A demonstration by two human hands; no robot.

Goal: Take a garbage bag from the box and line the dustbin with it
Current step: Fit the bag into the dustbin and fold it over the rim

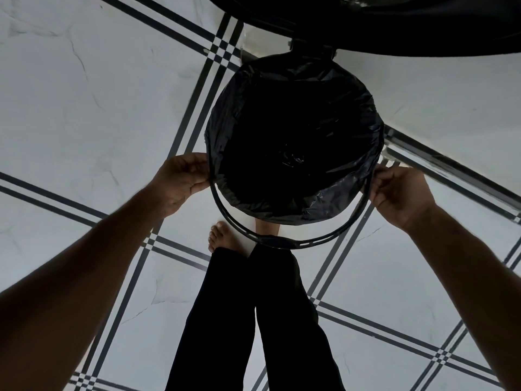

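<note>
under me the floor point(84, 108) is pale marbled tile, crossed by bands of dark stripes point(194, 88) that make small checks where they meet. the light is dim, and a dark curved shape point(394, 24) fills the top.

black garbage bag point(293, 142), white floor point(84, 94) with black stripes

Left hand point(182, 180) and right hand point(394, 190) gripping ring point(282, 241), bag-lined dustbin point(293, 108)
</note>
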